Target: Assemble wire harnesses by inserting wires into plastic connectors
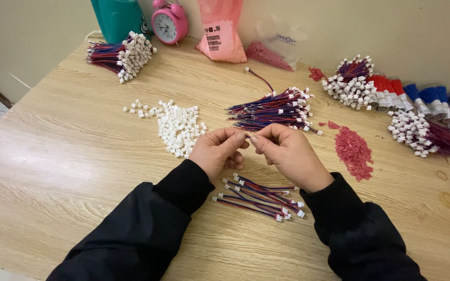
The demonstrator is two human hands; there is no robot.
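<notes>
My left hand (219,151) and my right hand (287,153) meet fingertip to fingertip above the wooden table (69,156), pinching something small between them; what it is stays hidden by the fingers. Just beyond them lies a loose pile of red-and-blue wire leads with white plugs (274,110). Below my wrists rest several finished leads (260,198) in a small row. A heap of small white connector housings (178,127) sits to the left of my left hand. To the right of my right hand lies a patch of small red housings (353,151).
A tied bundle of leads (121,54) lies at the far left, near a teal container (116,18) and a pink alarm clock (169,22). Pink and clear bags (220,31) lean on the wall. More bundles with red, blue and black ends (417,101) line the right side.
</notes>
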